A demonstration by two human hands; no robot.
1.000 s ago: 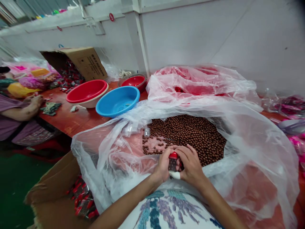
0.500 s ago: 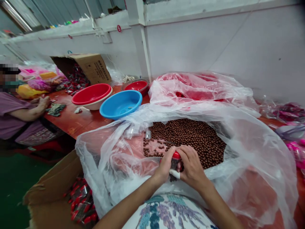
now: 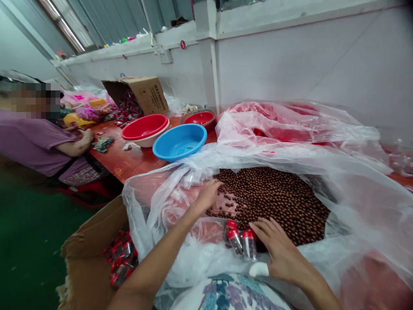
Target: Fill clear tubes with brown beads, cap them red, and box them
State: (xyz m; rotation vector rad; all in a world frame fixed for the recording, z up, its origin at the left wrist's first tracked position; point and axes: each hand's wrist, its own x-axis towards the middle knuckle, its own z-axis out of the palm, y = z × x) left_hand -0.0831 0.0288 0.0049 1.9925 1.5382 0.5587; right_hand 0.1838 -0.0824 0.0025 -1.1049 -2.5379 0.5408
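Note:
Brown beads [image 3: 277,198] are heaped inside a spread clear plastic bag [image 3: 361,202]. My left hand [image 3: 208,196] is at the heap's left edge, beside some small clear containers [image 3: 193,177]; its fingers are bent together, and what they hold, if anything, is hidden. Several clear bottles with red caps [image 3: 235,241] lean together at the near edge of the beads. Just right of them, my right hand [image 3: 280,249] has its fingers spread and holds nothing; its thumb wears a white wrap [image 3: 259,270].
A blue basin [image 3: 180,142] and a red basin [image 3: 144,127] stand behind the bag. Below left, a cardboard box [image 3: 87,258] holds red-capped bottles. A person in a purple shirt [image 3: 35,142] sits at the left. Red items in plastic [image 3: 300,122] lie along the wall.
My left hand has left the red-capped bottle and moved up and left to the small containers. My right hand has opened off it; several bottles now show together. The view has shifted left.

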